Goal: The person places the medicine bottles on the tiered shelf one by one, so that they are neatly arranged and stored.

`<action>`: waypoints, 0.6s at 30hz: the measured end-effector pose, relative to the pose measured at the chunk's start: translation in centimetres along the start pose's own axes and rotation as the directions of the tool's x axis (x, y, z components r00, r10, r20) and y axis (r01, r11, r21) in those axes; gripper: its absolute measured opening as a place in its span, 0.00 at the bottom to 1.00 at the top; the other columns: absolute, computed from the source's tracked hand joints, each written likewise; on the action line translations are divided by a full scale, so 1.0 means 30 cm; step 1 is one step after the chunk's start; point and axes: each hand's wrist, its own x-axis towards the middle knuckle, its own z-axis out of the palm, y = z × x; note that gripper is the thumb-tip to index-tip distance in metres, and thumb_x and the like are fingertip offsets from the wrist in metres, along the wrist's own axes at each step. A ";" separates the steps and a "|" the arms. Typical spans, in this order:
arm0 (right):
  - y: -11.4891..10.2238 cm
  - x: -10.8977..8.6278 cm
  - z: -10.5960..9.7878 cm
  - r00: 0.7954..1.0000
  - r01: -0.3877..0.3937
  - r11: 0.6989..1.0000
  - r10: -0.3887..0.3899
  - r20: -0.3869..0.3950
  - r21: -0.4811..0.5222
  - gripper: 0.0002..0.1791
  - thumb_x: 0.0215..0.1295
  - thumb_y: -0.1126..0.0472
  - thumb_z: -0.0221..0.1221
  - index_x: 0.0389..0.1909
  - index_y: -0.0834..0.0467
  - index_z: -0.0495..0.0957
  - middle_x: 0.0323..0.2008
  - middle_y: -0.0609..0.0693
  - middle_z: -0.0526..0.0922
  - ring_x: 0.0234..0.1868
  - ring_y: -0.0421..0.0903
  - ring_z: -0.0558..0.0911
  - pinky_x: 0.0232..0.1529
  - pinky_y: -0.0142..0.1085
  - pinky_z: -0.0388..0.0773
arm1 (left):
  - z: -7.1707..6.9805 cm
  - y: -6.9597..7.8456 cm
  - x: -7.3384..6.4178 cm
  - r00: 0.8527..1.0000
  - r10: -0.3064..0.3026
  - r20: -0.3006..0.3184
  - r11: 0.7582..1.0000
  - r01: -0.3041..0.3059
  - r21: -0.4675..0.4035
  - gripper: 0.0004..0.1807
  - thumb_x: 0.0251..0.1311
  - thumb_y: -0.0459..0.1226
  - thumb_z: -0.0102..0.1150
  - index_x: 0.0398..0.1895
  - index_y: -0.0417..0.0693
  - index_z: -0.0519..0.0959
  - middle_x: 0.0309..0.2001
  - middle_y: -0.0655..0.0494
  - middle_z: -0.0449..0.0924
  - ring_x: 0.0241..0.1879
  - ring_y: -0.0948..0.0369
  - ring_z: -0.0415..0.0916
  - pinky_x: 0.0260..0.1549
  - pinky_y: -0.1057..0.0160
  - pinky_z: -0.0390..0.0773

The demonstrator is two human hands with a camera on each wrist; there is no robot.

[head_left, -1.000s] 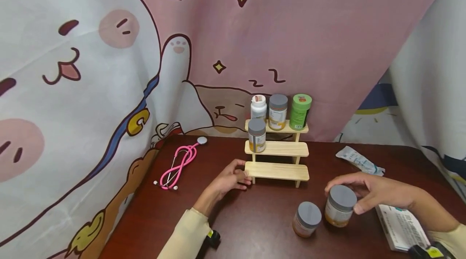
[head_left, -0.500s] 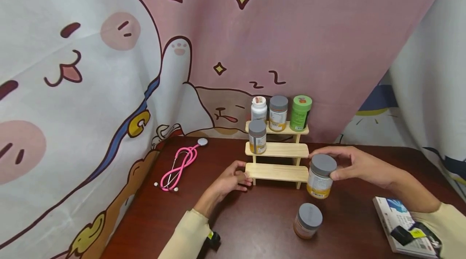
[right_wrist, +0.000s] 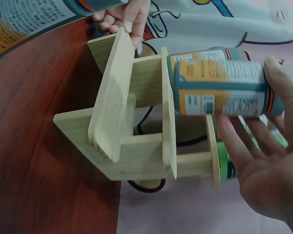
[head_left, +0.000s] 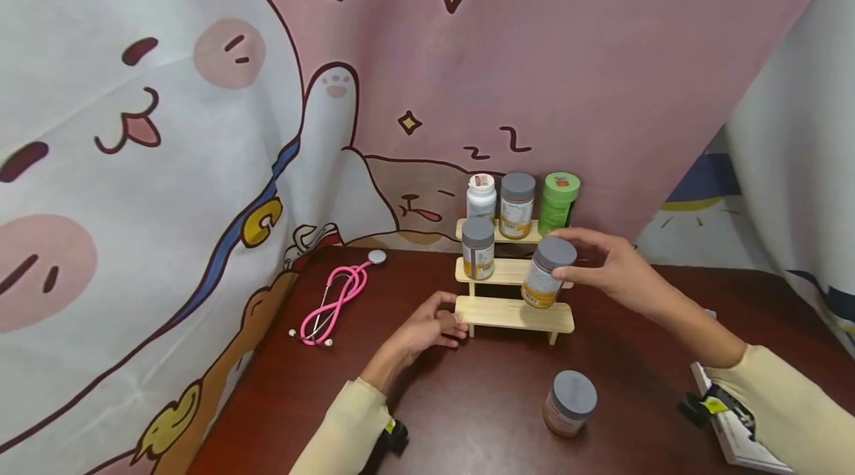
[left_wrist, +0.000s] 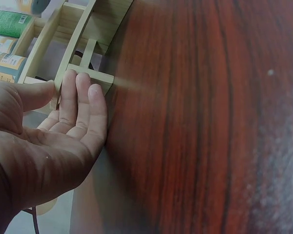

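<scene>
Saw the wooden rack upright; pinched its bottom step at the left end with the left hand; gripped, in the right hand, nearer the middle step, a grey-lidded jar, tilted off upright by that step's right half; couldn't tell whether touching.

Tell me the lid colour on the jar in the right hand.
Grey. The lid shows best in the head view.

My head view loses much of the flat white rectangular box behind the cream cloth sleeve. Print on the round grey-lidded jar in the bare right hand is too small for me to read there.
</scene>
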 end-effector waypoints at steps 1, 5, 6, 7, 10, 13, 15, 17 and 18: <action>-0.004 0.010 0.007 1.000 0.004 1.000 -0.004 -0.019 0.000 0.34 0.65 0.53 0.74 0.70 0.50 0.76 0.58 0.47 0.85 0.55 0.34 0.85 0.49 0.30 0.86 | 0.000 0.001 0.001 1.000 -0.003 0.000 1.000 0.003 -0.003 0.21 0.76 0.34 0.54 0.68 0.43 0.66 0.45 0.43 0.85 0.45 0.49 0.88 0.44 0.55 0.88; -0.019 0.048 0.034 0.995 0.010 0.998 -0.015 -0.094 -0.058 0.35 0.63 0.50 0.76 0.70 0.50 0.77 0.58 0.55 0.86 0.56 0.46 0.88 0.48 0.25 0.83 | 0.000 -0.001 0.007 1.000 -0.002 0.002 1.000 0.002 -0.006 0.21 0.76 0.34 0.54 0.68 0.43 0.66 0.45 0.43 0.85 0.45 0.50 0.88 0.44 0.55 0.89; -0.022 0.056 0.039 0.994 0.011 0.997 -0.020 -0.111 -0.079 0.35 0.62 0.49 0.76 0.70 0.50 0.77 0.58 0.56 0.86 0.57 0.50 0.88 0.47 0.23 0.82 | -0.001 -0.002 0.008 1.000 -0.002 0.002 1.000 0.002 -0.006 0.21 0.76 0.34 0.54 0.68 0.43 0.66 0.45 0.43 0.85 0.45 0.50 0.88 0.44 0.55 0.89; -0.025 0.063 0.044 0.992 0.013 0.995 -0.025 -0.126 -0.096 0.35 0.62 0.49 0.76 0.69 0.50 0.78 0.58 0.57 0.86 0.57 0.54 0.88 0.47 0.23 0.81 | -0.001 -0.003 0.010 1.000 -0.003 0.001 1.000 0.003 -0.008 0.21 0.76 0.34 0.54 0.68 0.43 0.66 0.44 0.43 0.85 0.45 0.50 0.88 0.44 0.55 0.88; -0.032 0.081 0.058 0.987 0.015 0.992 -0.035 -0.156 -0.125 0.35 0.61 0.48 0.77 0.69 0.50 0.79 0.58 0.59 0.86 0.56 0.60 0.88 0.46 0.21 0.80 | -0.002 -0.005 0.013 1.000 0.001 0.004 1.000 -0.001 -0.008 0.21 0.77 0.34 0.54 0.69 0.43 0.66 0.44 0.43 0.85 0.46 0.49 0.88 0.44 0.54 0.89; -0.037 0.097 0.071 0.985 0.020 0.991 -0.043 -0.167 -0.134 0.34 0.60 0.47 0.77 0.67 0.48 0.80 0.58 0.57 0.86 0.54 0.58 0.89 0.45 0.23 0.81 | -0.005 -0.003 0.012 1.000 -0.005 0.011 1.000 0.005 -0.008 0.22 0.77 0.33 0.54 0.69 0.43 0.65 0.44 0.44 0.85 0.46 0.49 0.88 0.44 0.54 0.88; -0.041 0.106 0.078 0.985 0.020 0.990 -0.043 -0.169 -0.138 0.34 0.60 0.46 0.77 0.67 0.47 0.80 0.59 0.56 0.86 0.54 0.57 0.89 0.47 0.28 0.84 | -0.006 0.001 0.010 1.000 -0.006 0.018 1.000 0.006 -0.008 0.22 0.77 0.33 0.54 0.69 0.43 0.65 0.44 0.44 0.85 0.47 0.48 0.88 0.45 0.54 0.88; -0.043 0.115 0.084 0.984 0.019 0.988 -0.045 -0.171 -0.155 0.34 0.59 0.46 0.77 0.67 0.45 0.80 0.59 0.54 0.86 0.54 0.56 0.89 0.48 0.34 0.85 | -0.009 0.003 0.008 1.000 -0.009 0.025 1.000 0.009 -0.007 0.22 0.77 0.34 0.54 0.70 0.44 0.64 0.44 0.45 0.85 0.47 0.48 0.88 0.46 0.53 0.89; -0.044 0.118 0.086 0.984 0.019 0.987 -0.047 -0.172 -0.162 0.34 0.59 0.45 0.77 0.67 0.45 0.80 0.59 0.54 0.86 0.54 0.56 0.89 0.49 0.37 0.86 | -0.011 0.003 0.008 1.000 -0.011 0.026 1.000 0.011 -0.006 0.22 0.77 0.34 0.54 0.70 0.44 0.64 0.44 0.45 0.85 0.47 0.48 0.87 0.46 0.52 0.89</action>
